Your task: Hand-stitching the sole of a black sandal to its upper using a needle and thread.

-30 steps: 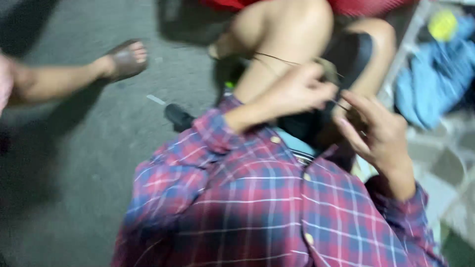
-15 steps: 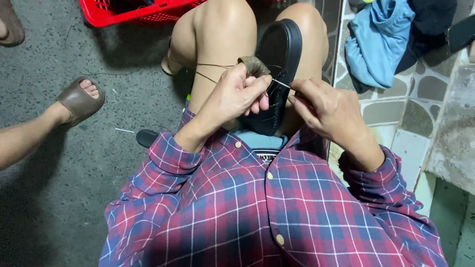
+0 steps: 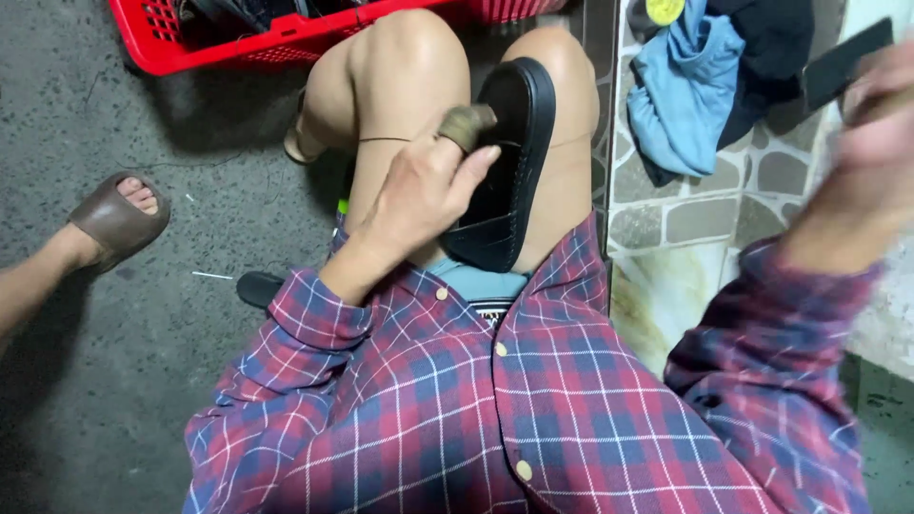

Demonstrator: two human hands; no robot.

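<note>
Since half a second ago the right hand (image 3: 871, 143) has swung off to the frame's upper right, blurred, grip unreadable; left hand (image 3: 424, 190) clasps the black sandal (image 3: 505, 171), long axis running up-frame between the knees

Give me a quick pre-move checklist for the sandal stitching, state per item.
1. Left hand steadies the black sandal: ok.
2. Sandal wedged between the knees: ok.
3. Finger guard on a left finger: ok.
4. Thread taut across the left thigh: ok.
5. Right hand at the sandal: not ok, raised off to the right and blurred.
6. Needle in right hand: cannot tell.
</note>
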